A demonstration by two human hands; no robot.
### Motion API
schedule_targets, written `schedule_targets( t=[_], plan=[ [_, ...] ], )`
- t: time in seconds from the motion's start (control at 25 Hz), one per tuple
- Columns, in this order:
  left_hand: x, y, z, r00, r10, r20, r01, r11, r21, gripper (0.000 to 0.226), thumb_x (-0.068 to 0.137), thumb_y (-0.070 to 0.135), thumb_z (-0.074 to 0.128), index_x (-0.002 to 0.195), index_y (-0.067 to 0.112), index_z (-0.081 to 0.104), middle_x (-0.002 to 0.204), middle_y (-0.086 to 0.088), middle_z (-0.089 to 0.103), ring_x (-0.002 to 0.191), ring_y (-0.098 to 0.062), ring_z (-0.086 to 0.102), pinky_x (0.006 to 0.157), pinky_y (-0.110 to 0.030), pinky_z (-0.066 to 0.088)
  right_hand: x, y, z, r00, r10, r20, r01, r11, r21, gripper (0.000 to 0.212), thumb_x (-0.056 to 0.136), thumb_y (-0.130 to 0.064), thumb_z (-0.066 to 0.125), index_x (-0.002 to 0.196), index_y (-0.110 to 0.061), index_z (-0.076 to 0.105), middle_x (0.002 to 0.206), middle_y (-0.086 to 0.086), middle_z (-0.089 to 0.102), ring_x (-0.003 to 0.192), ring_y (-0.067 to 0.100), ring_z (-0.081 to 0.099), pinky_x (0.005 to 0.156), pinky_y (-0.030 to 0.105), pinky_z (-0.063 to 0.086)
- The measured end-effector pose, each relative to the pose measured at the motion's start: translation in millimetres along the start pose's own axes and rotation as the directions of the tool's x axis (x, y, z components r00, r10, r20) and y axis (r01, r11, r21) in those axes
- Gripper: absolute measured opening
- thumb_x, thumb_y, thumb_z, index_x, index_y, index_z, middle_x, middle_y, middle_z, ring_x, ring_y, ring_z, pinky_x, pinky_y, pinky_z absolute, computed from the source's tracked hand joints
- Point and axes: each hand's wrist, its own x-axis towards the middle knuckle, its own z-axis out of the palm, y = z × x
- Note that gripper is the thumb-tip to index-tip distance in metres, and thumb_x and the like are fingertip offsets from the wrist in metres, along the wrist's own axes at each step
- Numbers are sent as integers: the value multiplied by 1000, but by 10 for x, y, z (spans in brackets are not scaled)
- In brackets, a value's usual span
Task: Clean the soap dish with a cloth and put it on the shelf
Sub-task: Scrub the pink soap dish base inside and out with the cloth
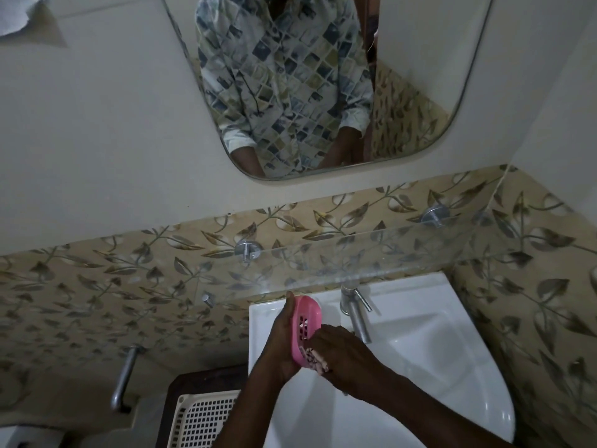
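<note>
Over the sink, left hand grips the pink soap dish; right hand pinches cloth at its six o'clock end; wiping underway; glass shelf at twelve o'clock awaits.

The glass shelf above the white sink seemingly carries nothing.

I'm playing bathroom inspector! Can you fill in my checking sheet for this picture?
Surface: white sink, looks bare.
Job's things: pink dish held tilted over the sink; cloth pressed into its lower end; glass shelf above, nothing on it.
Clutter: cream basket left of the sink.
Grippers: left hand holds the dish; right hand holds the cloth.
Cables: nothing seen.
Surroundings: tap, mirror, leaf-patterned tiles.
</note>
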Motion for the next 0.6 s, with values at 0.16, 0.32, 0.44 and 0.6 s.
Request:
schedule_targets(
  t=[0.16,0.32,0.44,0.6],
  plan=[
    [116,-104,-34,959,215,-185,-218,976,4,78,81,64,57,125,0,61,97,-26,67,80,-34,63,80,-42,52,-28,-129,229,913,402,64,-397,844,361,39,83,-8,57,120,-20,61,111,-1,66,97,11,62,80,15,48],
    [127,-66,-86,987,114,-116,-125,988,-93,78,92,63,44,133,-2,53,100,-27,65,85,-37,61,83,-46,50,-71,163,71,995,64,72,-71,993,94,33,86,2,57,114,-12,67,107,5,66,96,22,60,86,33,50],
    [149,-130,-18,979,163,-120,-177,977,-121,77,91,64,43,131,-1,55,97,-24,66,88,-36,62,84,-46,51,-63,65,277,973,218,-80,-194,952,235,43,75,4,54,108,-19,68,96,0,67,85,12,57,74,24,48],
    [195,-178,-30,979,170,-114,-181,979,-93,74,90,66,43,122,1,61,89,-20,70,80,-32,66,75,-39,55,-74,163,262,962,269,38,-267,911,315,17,79,-12,59,89,-20,70,83,-3,66,76,12,61,72,33,48]
  ],
)
